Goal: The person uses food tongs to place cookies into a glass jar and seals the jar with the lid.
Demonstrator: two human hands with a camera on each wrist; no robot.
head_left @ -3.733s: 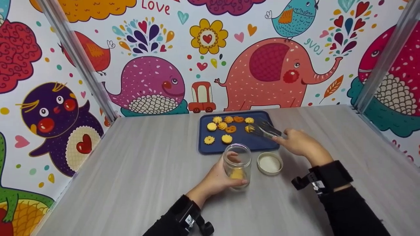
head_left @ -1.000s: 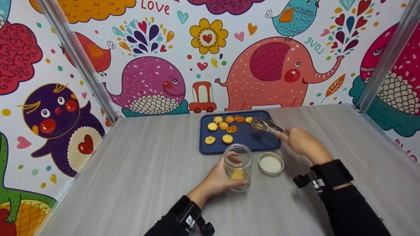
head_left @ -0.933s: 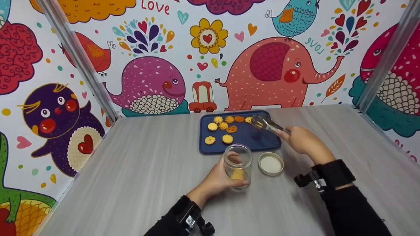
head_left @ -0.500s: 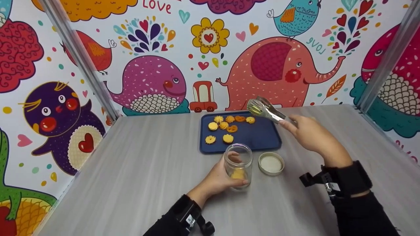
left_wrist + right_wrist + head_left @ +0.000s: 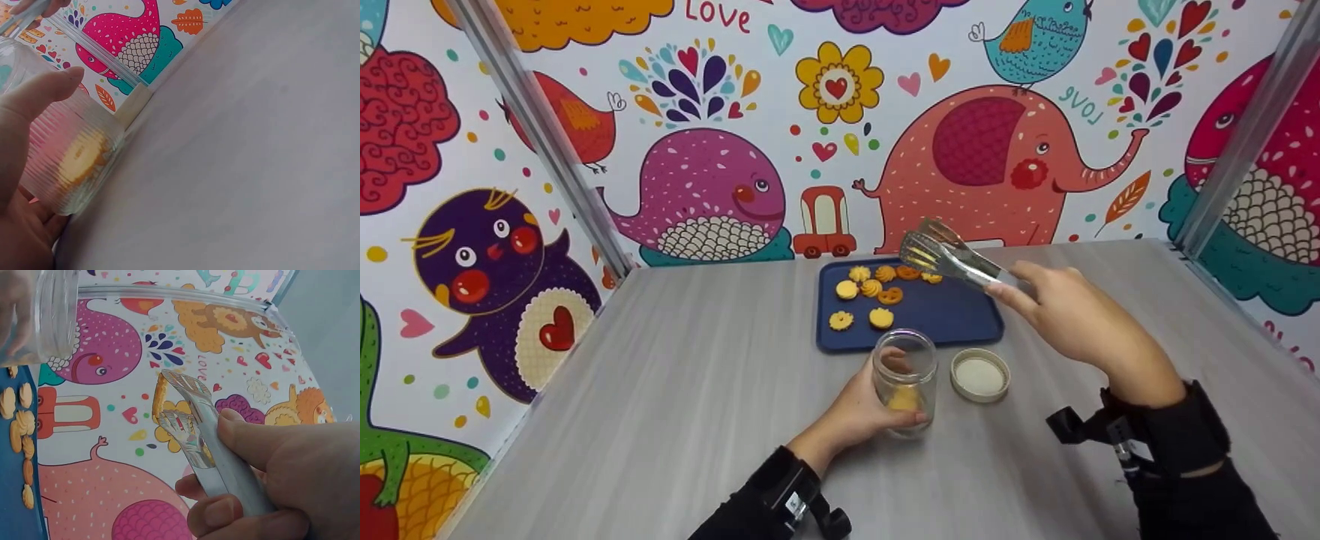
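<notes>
My left hand grips a clear glass jar that stands open-topped on the table. Inside, at the bottom, lies a yellow cookie with a scalloped edge. My right hand holds metal tongs, raised over the back of the blue tray. Between the slotted tips of the tongs a cookie is pinched, its edge showing in the right wrist view. Several cookies sit on the tray, among them a round one near its front edge and a pretzel.
A round jar lid lies on the table just right of the jar, in front of the tray. Printed wall panels with metal corner posts enclose the table at the back and sides.
The tongs closed on a cookie at the tray's right part and lifted it off. My right hand has since risen, and the tongs have moved left. The left hand and jar stayed put.
</notes>
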